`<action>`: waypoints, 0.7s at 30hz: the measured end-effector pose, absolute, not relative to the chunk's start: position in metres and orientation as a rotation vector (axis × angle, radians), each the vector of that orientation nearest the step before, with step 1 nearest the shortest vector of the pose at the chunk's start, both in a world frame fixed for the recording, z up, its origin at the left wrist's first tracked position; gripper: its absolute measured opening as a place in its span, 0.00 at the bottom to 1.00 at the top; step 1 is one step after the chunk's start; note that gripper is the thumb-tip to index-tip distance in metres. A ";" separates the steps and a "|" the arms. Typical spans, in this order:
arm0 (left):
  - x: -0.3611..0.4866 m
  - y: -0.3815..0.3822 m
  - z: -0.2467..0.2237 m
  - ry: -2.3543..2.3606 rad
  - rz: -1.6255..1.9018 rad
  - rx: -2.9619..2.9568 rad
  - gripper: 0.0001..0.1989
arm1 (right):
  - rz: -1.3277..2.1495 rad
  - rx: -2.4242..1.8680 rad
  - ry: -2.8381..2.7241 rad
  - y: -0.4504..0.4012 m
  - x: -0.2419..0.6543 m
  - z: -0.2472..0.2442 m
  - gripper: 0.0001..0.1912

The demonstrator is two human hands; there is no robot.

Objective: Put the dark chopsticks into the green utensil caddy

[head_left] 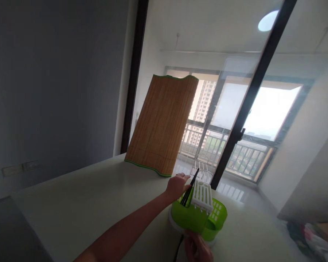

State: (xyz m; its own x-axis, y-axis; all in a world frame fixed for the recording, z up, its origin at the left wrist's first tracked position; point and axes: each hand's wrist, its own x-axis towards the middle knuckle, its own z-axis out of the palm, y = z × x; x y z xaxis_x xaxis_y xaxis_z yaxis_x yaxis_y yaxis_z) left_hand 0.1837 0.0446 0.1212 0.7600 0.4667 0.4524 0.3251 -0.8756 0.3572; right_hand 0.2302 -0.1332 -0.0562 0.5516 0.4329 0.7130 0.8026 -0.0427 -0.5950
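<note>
The left hand reaches to the far edge of the table, fingers loosely spread, touching the black chopsticks that stand in the green utensil holder. The right hand, low in view, grips a dark handle; what it is, I cannot tell. I judge utensils are being slotted in, which needs steady aim. A bamboo cutting board leans nearby. No writing shows.
</note>
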 end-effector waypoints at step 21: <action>0.057 -0.061 0.008 0.891 0.065 2.532 0.16 | -0.252 -1.638 -1.526 -0.141 0.215 -0.041 0.10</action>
